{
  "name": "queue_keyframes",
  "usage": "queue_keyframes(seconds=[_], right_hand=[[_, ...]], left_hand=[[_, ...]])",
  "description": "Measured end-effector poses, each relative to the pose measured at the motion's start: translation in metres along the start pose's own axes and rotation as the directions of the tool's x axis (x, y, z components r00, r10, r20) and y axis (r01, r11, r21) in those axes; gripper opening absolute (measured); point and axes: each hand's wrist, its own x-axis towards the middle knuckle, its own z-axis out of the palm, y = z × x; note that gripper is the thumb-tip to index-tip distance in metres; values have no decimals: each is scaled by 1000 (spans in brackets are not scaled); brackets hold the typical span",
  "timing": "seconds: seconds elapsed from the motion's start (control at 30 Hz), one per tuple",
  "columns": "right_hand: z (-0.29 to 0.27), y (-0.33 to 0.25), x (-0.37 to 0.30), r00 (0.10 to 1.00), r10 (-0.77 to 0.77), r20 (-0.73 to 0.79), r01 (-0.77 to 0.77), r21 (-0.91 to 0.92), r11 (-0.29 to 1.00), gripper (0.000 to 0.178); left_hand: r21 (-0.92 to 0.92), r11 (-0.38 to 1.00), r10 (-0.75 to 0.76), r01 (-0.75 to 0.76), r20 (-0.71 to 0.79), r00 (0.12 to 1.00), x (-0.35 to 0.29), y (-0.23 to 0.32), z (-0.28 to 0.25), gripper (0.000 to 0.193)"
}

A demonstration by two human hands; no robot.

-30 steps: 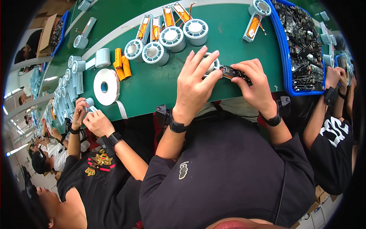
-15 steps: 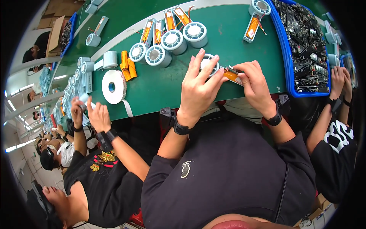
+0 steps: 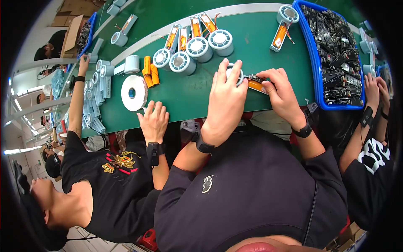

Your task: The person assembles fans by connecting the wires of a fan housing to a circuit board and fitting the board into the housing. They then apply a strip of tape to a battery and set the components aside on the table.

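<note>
A light-blue handheld fan (image 3: 240, 78) with an opened handle lies in front of me, its round head partly hidden by my fingers. My left hand (image 3: 226, 101) is closed over that head. An orange-wrapped battery (image 3: 257, 86) sits in the handle, which points right. Along the handle's far edge is a small black circuit board (image 3: 254, 77), pinched by my right hand (image 3: 280, 90) at its right end. My right fingers cover part of the board and the handle's tip.
Several opened fans (image 3: 220, 40) stand beyond my left hand, another fan (image 3: 288, 14) farther right. A blue bin (image 3: 314, 54) of black circuit boards borders the right. Leftward are orange batteries (image 3: 155, 75), a white tape roll (image 3: 141, 91) and a co-worker's hand (image 3: 153, 122).
My hands stay on the fan; my left hand has turned a little over its head. The co-worker at left has let go of a white piece, one arm now reaching far out.
</note>
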Motion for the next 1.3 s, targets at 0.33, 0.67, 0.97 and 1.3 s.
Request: queue_keyframes(seconds=[0.33, 0.67, 0.97, 1.3], right_hand=[[-6, 2, 10, 998, 28, 61, -30, 31, 999, 17], [-4, 4, 9, 991, 81, 108, -83, 6, 997, 17], [-6, -7, 8, 979, -193, 69, 203, -199, 959, 30], [-8, -2, 3, 941, -320, 115, 340, -322, 884, 39]], left_hand=[[-80, 996, 44, -50, -67, 997, -4, -15, 6, 19], [-94, 994, 47, -62, -149, 988, -10, -16, 12, 24], [72, 996, 64, -59, -66, 996, -2, -13, 8, 22], [-50, 991, 115, -124, -152, 982, -11, -25, 15, 25]])
